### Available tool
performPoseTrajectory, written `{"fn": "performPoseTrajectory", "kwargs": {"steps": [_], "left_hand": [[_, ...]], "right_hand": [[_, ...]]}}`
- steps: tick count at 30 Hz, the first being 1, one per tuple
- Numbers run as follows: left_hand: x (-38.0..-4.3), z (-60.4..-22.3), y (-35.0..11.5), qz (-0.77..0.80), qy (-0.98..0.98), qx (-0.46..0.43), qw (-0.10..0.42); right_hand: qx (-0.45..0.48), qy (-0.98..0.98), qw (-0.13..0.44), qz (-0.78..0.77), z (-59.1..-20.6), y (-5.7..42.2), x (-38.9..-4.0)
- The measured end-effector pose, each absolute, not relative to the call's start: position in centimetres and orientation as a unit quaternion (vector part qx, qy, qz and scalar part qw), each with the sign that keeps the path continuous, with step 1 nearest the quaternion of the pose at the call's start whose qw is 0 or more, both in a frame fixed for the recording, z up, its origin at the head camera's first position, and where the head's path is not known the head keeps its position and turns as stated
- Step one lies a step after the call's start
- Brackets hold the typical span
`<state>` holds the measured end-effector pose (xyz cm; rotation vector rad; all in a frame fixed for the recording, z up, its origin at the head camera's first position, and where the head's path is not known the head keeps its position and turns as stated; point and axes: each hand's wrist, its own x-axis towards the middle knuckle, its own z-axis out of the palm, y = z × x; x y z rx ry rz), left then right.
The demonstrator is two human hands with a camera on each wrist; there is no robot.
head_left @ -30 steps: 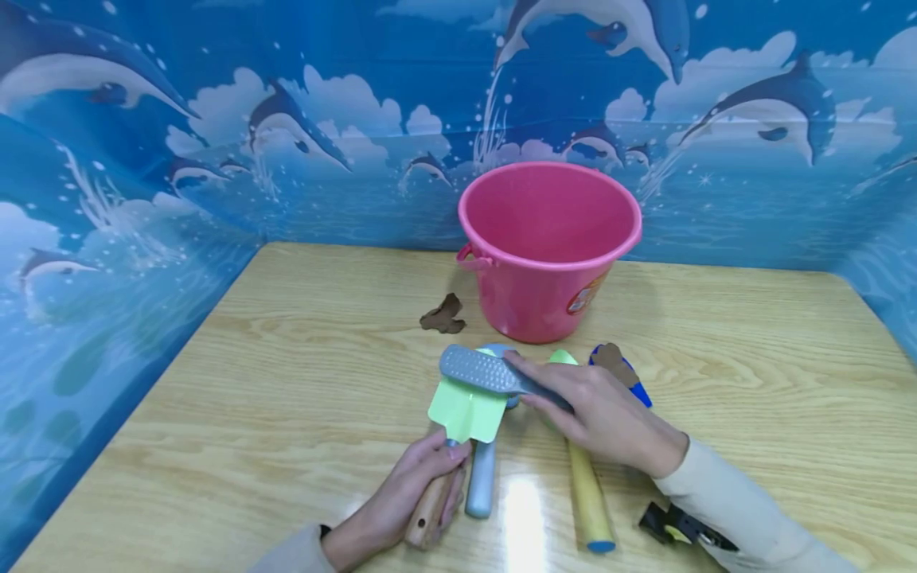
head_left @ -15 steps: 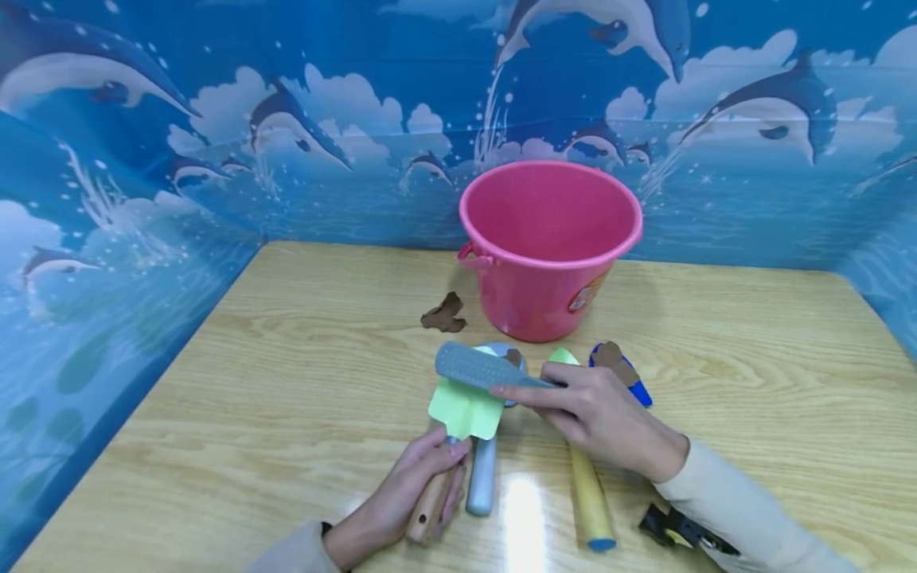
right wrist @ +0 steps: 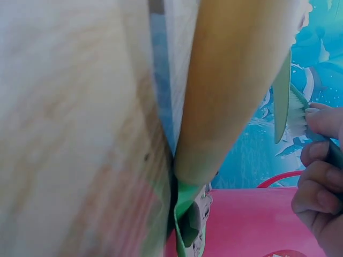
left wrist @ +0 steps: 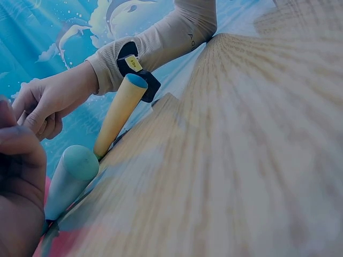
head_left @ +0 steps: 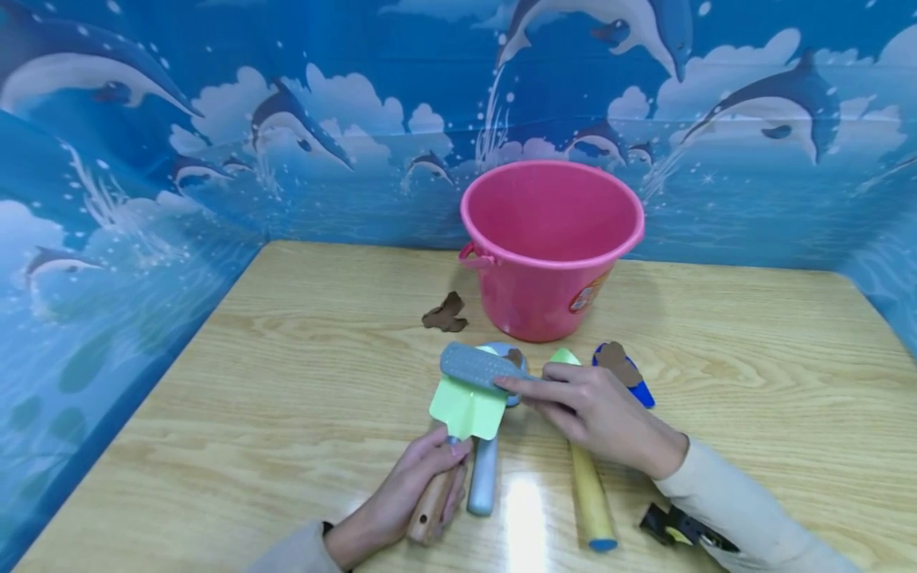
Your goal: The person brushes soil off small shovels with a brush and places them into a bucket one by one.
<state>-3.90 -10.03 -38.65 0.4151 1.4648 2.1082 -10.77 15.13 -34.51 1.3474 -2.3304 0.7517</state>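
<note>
Left grip (head_left: 401, 483) curled round the wooden handle of a pale green, metal-looking trowel (head_left: 467, 410); blade held above the wood-grain counter (head_left: 286, 398), in front of a pink plastic bucket (head_left: 533, 294). Right grip (head_left: 602, 406) pinches a grey-blue, long-headed brush (head_left: 476, 368), index finger laid along its back. Brush crosses the upper blade; right wrist view shows white bristles (right wrist: 296, 120) facing it very closely, contact unclear.

Pale blue shovel (head_left: 483, 477) on the counter, partly hidden behind the blade. Right of it, a yellow-handled green trowel (head_left: 591, 493). Past the right grip, a dark blue tool (head_left: 641, 395) bearing a flat brown patch (head_left: 616, 362). Loose brown scrap (head_left: 446, 313) near the bucket.

Step in hand looks like brushing the blade. To do it well, I'd judge: clamp the handle so the blade can't twist; press lightly through the index finger; lay the bristles flat; stroke toward the tip; work along the centre crease; clear the shovel below
</note>
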Motion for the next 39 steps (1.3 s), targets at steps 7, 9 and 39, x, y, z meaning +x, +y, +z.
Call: {"fn": "performPoseTrajectory", "kwargs": {"steps": [7, 9, 39], "left_hand": [[-3.7, -38.8, -10.1, 0.784, 0.538, 0.164, 0.263], [-3.7, -38.8, -10.1, 0.785, 0.537, 0.165, 0.262], [-3.9, -38.6, -10.0, 0.783, 0.545, 0.153, 0.258]], "right_hand": [[0.462, -0.827, 0.176, 0.269, -34.5, 15.0, -10.9], [0.458, -0.829, 0.174, 0.27, -34.5, 15.0, -10.9], [0.53, -0.792, 0.133, 0.272, -34.4, 14.6, -10.0]]}}
